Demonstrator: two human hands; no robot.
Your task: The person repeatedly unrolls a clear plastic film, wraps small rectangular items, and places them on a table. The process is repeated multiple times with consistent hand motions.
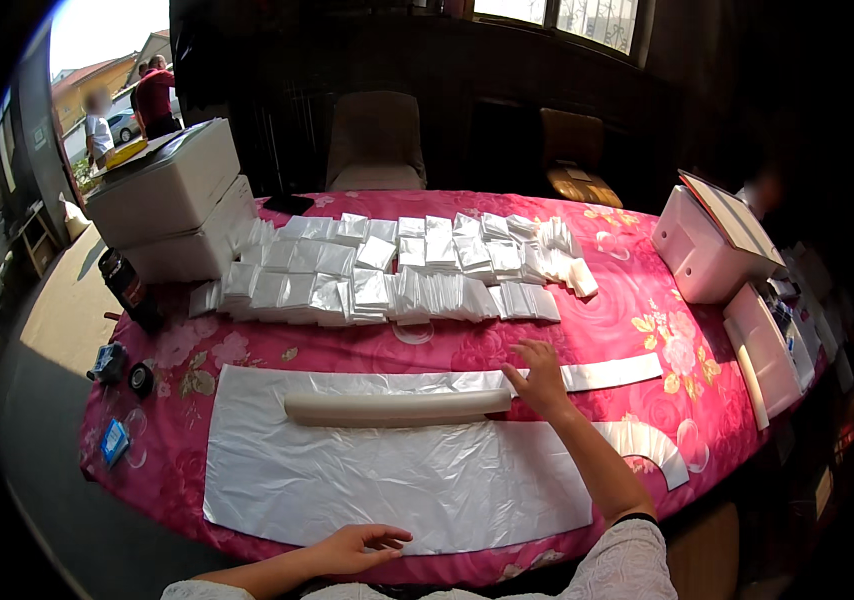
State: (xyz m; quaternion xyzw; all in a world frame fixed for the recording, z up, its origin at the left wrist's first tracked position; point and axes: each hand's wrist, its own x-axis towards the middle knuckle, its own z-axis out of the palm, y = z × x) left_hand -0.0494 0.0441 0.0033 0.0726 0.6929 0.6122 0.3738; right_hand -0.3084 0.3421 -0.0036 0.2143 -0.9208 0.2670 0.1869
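Right hand: the right hand (539,382) lies flat, fingers (527,352) spread and released, pressing on the right end of a long pale beige roll (397,407); it closes on nothing.
Left hand: the left hand (355,548) rests palm up at the near edge of the bench, fingers loosely curled, empty, just touching the near edge of the sheet.
Roll: it lies crosswise on a big silvery-white plastic sheet (397,480), near that sheet's far edge.
Sheet: spread flat and only lightly crinkled, covering most of the near half of the bench (the roll looks like a weight or a guide on it, though I cannot be sure).
Offcuts: a narrow white strip (612,373) runs right from beyond the roll's end, and a curved white piece (652,445) lies at the sheet's right corner.
Done so far: many small folded white packets (397,275) stand stacked in rows across the far half of the bench, so a good deal looks finished.
Left to do: by my judgement, the large sheet itself is uncut and unfolded.
Bench: covered by a bright pink flowered cloth (637,300); white cartons (172,200) at the far left, a pink-and-white boxy machine (707,250) at the far right, small dark tape rolls and a blue item (114,440) at the left edge.
Room: dim, with chairs (375,140) behind the bench, a window high up, and a sunlit doorway at left where people stand outside.
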